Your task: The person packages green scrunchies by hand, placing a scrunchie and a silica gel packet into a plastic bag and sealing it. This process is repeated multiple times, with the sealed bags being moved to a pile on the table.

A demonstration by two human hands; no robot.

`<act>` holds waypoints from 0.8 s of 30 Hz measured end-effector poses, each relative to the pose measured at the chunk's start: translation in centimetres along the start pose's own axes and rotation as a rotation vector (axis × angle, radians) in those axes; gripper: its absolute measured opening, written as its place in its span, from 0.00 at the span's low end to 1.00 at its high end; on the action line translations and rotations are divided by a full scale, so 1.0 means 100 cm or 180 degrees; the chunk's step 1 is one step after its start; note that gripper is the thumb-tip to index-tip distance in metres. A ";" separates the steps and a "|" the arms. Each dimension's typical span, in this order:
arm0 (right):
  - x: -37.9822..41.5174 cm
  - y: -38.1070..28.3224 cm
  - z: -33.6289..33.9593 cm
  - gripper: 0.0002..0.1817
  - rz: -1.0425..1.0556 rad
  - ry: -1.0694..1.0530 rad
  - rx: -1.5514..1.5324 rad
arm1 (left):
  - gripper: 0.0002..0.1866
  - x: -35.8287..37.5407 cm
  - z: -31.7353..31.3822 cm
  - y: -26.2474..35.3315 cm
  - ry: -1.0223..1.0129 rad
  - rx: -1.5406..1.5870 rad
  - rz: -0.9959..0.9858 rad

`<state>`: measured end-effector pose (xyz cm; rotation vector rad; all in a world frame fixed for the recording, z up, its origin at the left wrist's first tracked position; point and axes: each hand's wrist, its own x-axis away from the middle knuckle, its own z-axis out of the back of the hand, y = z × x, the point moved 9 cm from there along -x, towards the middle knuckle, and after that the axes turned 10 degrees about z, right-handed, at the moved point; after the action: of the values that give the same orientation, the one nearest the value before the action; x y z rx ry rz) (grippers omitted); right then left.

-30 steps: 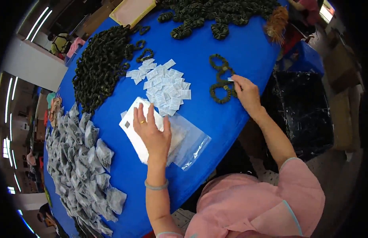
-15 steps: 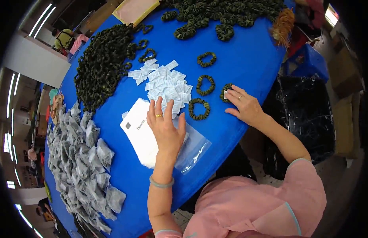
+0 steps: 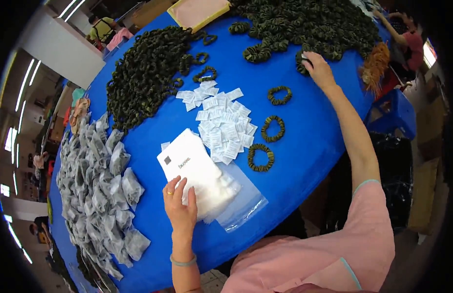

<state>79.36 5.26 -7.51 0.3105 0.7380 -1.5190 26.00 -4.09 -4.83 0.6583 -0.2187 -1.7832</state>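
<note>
My left hand (image 3: 181, 202) is open, its fingers spread at the left edge of a stack of white printed bags (image 3: 189, 168). My right hand (image 3: 318, 68) reaches to the front edge of the large scrunchie pile (image 3: 314, 24), its fingers closed on a dark green scrunchie (image 3: 300, 64) with a bit of white at the fingertips. Three green scrunchies lie in a column: an upper one (image 3: 279, 95), a middle one (image 3: 273, 128) and a lower one (image 3: 261, 157). Left of them is a heap of small white packets (image 3: 224, 127).
Another dark scrunchie heap (image 3: 143, 78) and many filled grey bags (image 3: 99, 190) cover the left side of the blue table (image 3: 304, 132). A yellow-rimmed tray (image 3: 199, 14) stands at the back. A co-worker (image 3: 412, 44) is at the upper right, near a blue crate (image 3: 395, 115).
My right hand has moved away from me to the big pile, with the scrunchie it was touching. My left hand has shifted to the left edge of the white bags. The view has shifted.
</note>
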 end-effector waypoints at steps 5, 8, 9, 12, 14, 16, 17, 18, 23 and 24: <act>0.006 0.029 -0.056 0.28 -0.0302 -0.1051 0.1134 | 0.13 0.019 0.005 -0.031 -0.0885 0.0045 0.0391; 0.008 0.046 -0.064 0.24 -0.0063 -0.0944 0.1315 | 0.14 0.023 -0.002 -0.034 -0.1035 0.0038 0.0174; 0.009 0.049 -0.062 0.25 0.0107 -0.0768 0.1362 | 0.14 0.024 -0.005 -0.034 -0.1031 -0.0041 0.0098; 0.001 0.060 -0.043 0.26 -0.0529 -0.0736 0.0795 | 0.14 0.026 -0.009 -0.033 -0.1008 -0.0031 -0.0031; 0.009 0.063 -0.034 0.26 -0.1349 -0.0865 0.0199 | 0.14 0.022 -0.011 -0.031 -0.0981 0.0061 -0.0120; 0.010 0.043 -0.015 0.26 -0.1268 -0.0516 -0.0178 | 0.11 0.013 -0.013 -0.026 -0.0766 -0.0202 -0.0266; 0.013 0.033 -0.004 0.26 -0.1231 -0.0338 -0.0359 | 0.10 0.008 -0.015 -0.023 -0.0661 -0.0328 -0.0347; 0.017 0.020 0.006 0.26 -0.1188 -0.0157 -0.0541 | 0.09 0.003 -0.016 -0.020 -0.0550 -0.0454 -0.0427; 0.043 -0.115 0.025 0.21 -0.0671 -0.0403 -0.1763 | 0.03 -0.011 -0.048 -0.029 -0.0488 -0.1299 -0.0533; 0.049 -0.149 0.028 0.21 -0.0497 -0.0325 -0.1995 | 0.03 -0.013 -0.047 -0.029 -0.0474 -0.1289 -0.0540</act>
<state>65.16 -1.28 -4.54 -0.2982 1.1284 -1.3555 26.34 -1.07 -9.61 0.2600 0.1020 -1.9660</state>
